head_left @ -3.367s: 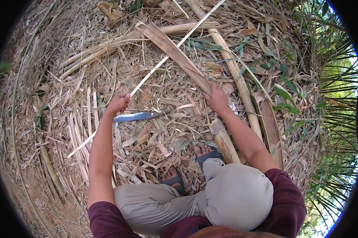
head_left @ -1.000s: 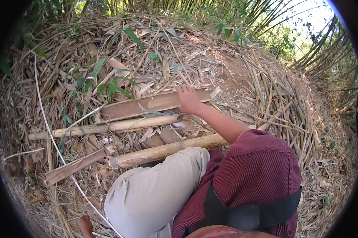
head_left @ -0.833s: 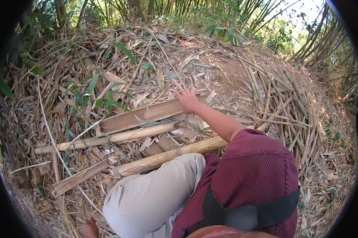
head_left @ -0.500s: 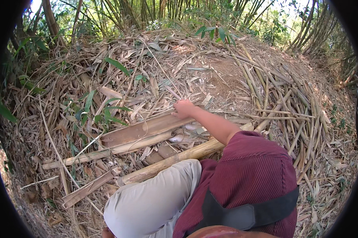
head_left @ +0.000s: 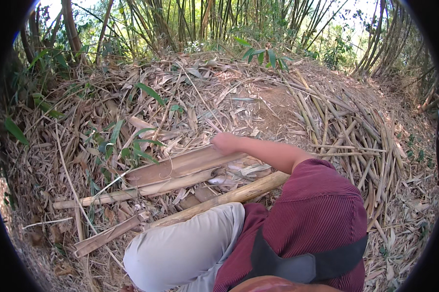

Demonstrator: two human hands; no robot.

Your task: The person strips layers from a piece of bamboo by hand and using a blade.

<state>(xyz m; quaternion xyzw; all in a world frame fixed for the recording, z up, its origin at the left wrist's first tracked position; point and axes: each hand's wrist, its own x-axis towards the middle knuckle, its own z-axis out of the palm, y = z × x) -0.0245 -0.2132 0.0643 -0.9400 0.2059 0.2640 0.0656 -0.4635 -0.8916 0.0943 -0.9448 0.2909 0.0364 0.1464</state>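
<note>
My right hand point(head_left: 225, 143) reaches forward and left, its fingers curled over the far edge of a wide split bamboo piece point(head_left: 180, 165) near its right end. The hollow brown inner face of this piece shows, and the fingertips are hidden behind the edge. Just nearer to me lies a narrower split bamboo length point(head_left: 173, 185). A thick, pale yellow bamboo pole point(head_left: 244, 191) runs at a slant between that length and my bent leg. My left hand is out of view.
A short split bamboo piece point(head_left: 110, 234) lies to the left of my knee point(head_left: 180, 248). To the right is a heap of thin bamboo sticks point(head_left: 360, 131). Dry leaves cover most of the ground around a bare soil patch point(head_left: 278, 104). Standing bamboo stems point(head_left: 200, 24) rise behind.
The view has shifted slightly. My right hand stays at the split bamboo piece, a little lower in the picture, and the piece's right end also sits lower.
</note>
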